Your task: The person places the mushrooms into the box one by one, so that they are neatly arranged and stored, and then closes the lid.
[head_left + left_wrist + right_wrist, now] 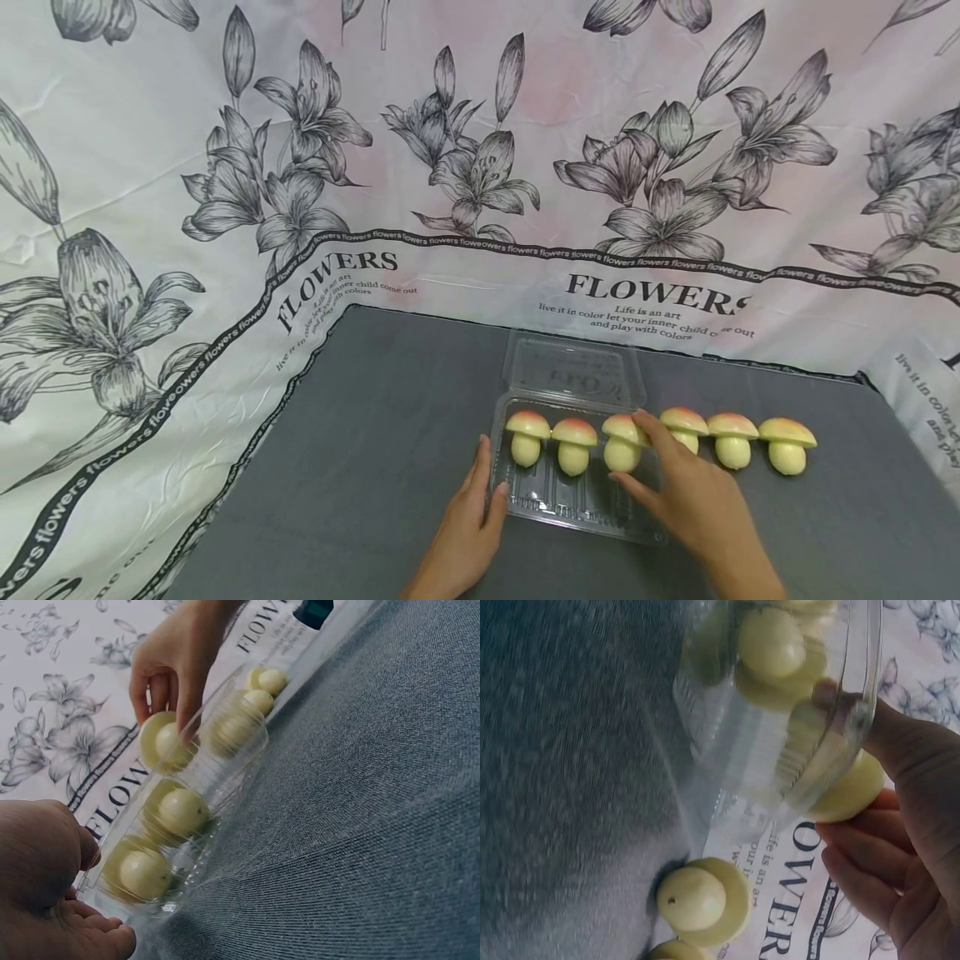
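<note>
From where I stood, it was a cloth-screened place; home, shop or studio, I couldn't tell. Beyond the grip of the right hand (pixel 693 492), and off to its left and right, rose a creased curtain (pixel 480 279) printed with lilies (pixel 480 171) and the word FLOWERS (pixel 652 293). Under the grip spread a plain grey surface (pixel 375 450).

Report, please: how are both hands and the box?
Right hand pinching mushroom at clear box. Left hand at box's left edge. Two other mushrooms inside, three outside. Lid open, nothing visibly blocking.
</note>
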The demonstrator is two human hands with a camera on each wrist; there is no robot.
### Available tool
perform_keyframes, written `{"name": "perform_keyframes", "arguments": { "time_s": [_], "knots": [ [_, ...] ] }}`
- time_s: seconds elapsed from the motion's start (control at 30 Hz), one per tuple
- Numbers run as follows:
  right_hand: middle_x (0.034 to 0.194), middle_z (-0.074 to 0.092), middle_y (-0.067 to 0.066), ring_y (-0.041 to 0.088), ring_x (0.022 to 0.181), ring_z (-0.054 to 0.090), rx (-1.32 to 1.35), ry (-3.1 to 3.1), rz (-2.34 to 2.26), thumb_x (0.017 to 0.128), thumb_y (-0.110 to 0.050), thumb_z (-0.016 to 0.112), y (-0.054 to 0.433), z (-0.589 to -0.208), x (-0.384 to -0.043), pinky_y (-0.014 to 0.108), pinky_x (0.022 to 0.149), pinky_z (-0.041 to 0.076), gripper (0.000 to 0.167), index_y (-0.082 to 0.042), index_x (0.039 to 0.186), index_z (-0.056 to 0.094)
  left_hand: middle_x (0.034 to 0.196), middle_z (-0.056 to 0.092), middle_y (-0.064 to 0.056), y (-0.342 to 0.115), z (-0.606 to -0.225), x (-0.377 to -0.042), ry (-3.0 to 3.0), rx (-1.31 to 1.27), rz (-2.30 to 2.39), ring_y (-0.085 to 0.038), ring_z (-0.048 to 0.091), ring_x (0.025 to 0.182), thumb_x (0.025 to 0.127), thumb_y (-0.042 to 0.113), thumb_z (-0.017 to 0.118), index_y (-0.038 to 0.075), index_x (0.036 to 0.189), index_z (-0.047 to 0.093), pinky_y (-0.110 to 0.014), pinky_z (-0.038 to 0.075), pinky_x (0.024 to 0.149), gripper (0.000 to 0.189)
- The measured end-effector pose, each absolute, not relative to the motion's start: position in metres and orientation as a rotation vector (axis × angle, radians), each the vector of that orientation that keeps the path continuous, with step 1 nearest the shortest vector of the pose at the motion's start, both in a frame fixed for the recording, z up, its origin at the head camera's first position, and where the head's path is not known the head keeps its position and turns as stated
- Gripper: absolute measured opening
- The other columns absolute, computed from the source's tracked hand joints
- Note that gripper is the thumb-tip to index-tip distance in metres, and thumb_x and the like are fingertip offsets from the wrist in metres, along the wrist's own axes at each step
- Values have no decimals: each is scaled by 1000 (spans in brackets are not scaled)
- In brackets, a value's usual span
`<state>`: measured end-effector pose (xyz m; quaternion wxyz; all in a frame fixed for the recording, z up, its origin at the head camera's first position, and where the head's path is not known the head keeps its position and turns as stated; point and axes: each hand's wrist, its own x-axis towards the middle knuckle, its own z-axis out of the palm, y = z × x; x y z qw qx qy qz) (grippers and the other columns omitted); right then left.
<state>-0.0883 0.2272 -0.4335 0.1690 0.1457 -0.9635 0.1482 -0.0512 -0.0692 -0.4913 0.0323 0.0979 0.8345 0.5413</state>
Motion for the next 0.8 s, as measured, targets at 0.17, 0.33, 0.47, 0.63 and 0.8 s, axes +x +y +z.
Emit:
{"name": "perform_keyframes", "arguments": {
  "time_s": [0.17, 0.33, 0.47, 0.63, 0.8],
  "knots": [
    [63, 60, 2, 14, 45, 43, 337, -2784, 421, 80, -46, 93, 220, -435, -88, 40, 40, 38, 86, -13, 148, 52, 176, 11, -13, -69, -492, -52, 2565, 296, 1667, -28, 17, 160, 116, 42, 42, 14, 171, 5, -58, 20, 127, 72],
    [68, 63, 7, 16, 46, 47, 300, -2797, 408, 81, -47, 92, 216, -438, -88, 40, 39, 38, 86, -11, 148, 52, 176, 10, -12, -69, -491, -52, 2553, 286, 1669, -28, 16, 160, 116, 43, 41, 15, 171, 4, -59, 20, 126, 72],
    [81, 70, 15, 20, 49, 54, 313, -2745, 389, 78, -44, 95, 213, -442, -88, 41, 38, 39, 85, -9, 144, 54, 176, 11, -12, -69, -490, -51, 2566, 281, 1662, -27, 17, 160, 116, 41, 42, 15, 171, 5, -58, 20, 127, 71],
    [93, 74, 21, 30, 58, 65, 318, -2700, 384, 75, -40, 97, 209, -445, -89, 45, 39, 42, 85, -9, 141, 54, 176, 11, -11, -69, -490, -50, 2574, 282, 1659, -28, 17, 160, 116, 40, 42, 14, 171, 6, -58, 20, 127, 71],
    [101, 74, 27, 40, 72, 71, 323, -2680, 389, 73, -36, 100, 206, -449, -88, 50, 41, 45, 85, -8, 139, 53, 176, 10, -11, -70, -490, -50, 2559, 289, 1663, -28, 16, 160, 116, 41, 41, 15, 171, 5, -58, 20, 127, 71]
  ]
}}
